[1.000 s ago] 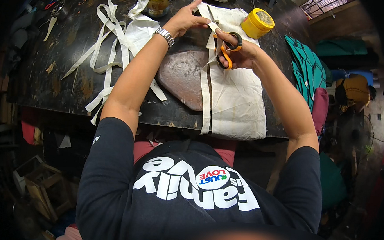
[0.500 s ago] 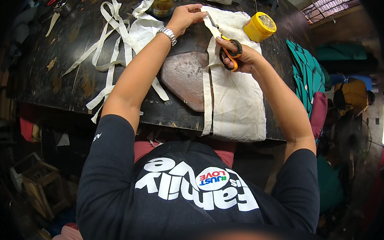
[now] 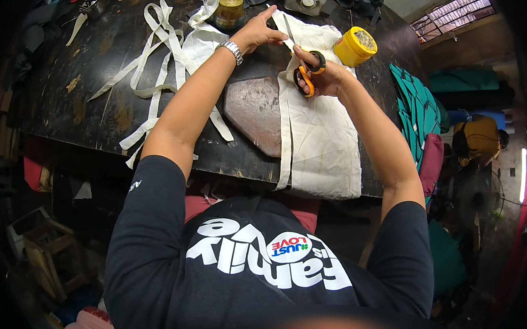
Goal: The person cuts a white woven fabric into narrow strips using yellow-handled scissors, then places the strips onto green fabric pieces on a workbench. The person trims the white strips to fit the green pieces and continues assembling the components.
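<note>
White cloth [image 3: 325,144] laid flat on dark worktable [image 3: 67,110], far edge pinched taut by left hand [image 3: 259,34] for a straight cut. Orange-handled scissors [image 3: 305,67] gripped in right hand [image 3: 326,78], fingers through loops, blades at cloth edge. Cut strips [image 3: 161,56] set aside left.

Two yellow-lidded jars [image 3: 230,10] (labels too small to make out) stand at the counter's [image 3: 92,100] far edge; a yellow tub [image 3: 354,46] stands further right.
</note>
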The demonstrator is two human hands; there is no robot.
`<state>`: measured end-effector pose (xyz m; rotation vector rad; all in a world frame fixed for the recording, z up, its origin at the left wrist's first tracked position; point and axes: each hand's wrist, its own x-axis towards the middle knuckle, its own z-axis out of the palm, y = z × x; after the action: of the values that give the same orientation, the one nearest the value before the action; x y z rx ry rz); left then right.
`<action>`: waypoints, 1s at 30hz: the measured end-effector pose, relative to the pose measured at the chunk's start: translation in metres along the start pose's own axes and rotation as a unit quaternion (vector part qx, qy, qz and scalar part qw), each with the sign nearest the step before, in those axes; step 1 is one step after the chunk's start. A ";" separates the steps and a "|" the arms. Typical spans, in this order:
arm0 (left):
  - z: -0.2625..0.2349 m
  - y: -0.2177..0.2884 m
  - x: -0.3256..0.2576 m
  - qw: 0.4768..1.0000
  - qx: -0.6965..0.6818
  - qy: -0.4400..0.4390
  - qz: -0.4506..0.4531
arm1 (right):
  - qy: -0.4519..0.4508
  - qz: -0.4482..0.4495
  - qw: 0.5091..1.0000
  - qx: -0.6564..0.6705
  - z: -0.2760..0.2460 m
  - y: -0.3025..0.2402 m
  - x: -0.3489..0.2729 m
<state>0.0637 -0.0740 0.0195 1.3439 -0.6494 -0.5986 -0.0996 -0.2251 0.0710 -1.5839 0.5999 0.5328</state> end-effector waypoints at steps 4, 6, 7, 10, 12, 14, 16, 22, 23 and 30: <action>-0.003 -0.005 0.000 0.999 -0.030 -0.021 -0.018 | 0.013 -0.039 0.999 0.008 0.003 0.002 -0.003; -0.003 -0.010 0.003 0.997 -0.072 -0.010 -0.034 | 0.015 -0.042 0.999 0.000 0.003 0.002 -0.003; -0.002 -0.012 0.006 0.996 -0.083 0.019 -0.015 | 0.012 -0.037 0.999 -0.008 0.003 0.002 -0.003; -0.004 -0.018 0.012 0.993 -0.075 0.089 0.010 | 0.005 -0.033 0.999 -0.037 0.002 0.001 0.001; -0.007 -0.020 0.013 0.995 0.008 0.094 -0.025 | 0.003 -0.040 0.998 -0.058 0.000 0.000 0.004; -0.008 -0.021 0.013 0.997 -0.031 0.074 -0.013 | -0.025 -0.021 0.998 -0.056 -0.003 -0.005 0.008; -0.008 -0.022 0.011 0.996 -0.065 0.057 -0.017 | -0.016 -0.014 0.999 -0.043 -0.004 -0.008 0.012; -0.011 -0.019 0.010 0.996 -0.068 0.049 -0.004 | -0.042 0.019 0.999 -0.025 -0.003 -0.018 0.019; -0.013 -0.018 0.009 0.997 -0.066 0.046 -0.009 | -0.020 0.000 1.000 -0.022 -0.002 -0.018 0.019; -0.012 -0.020 0.004 0.997 -0.024 0.073 0.023 | 0.029 -0.047 0.998 -0.015 0.012 -0.015 0.014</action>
<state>0.0748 -0.0717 -0.0014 1.3115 -0.5435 -0.4715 -0.0794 -0.2135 0.0725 -1.6530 0.5615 0.4287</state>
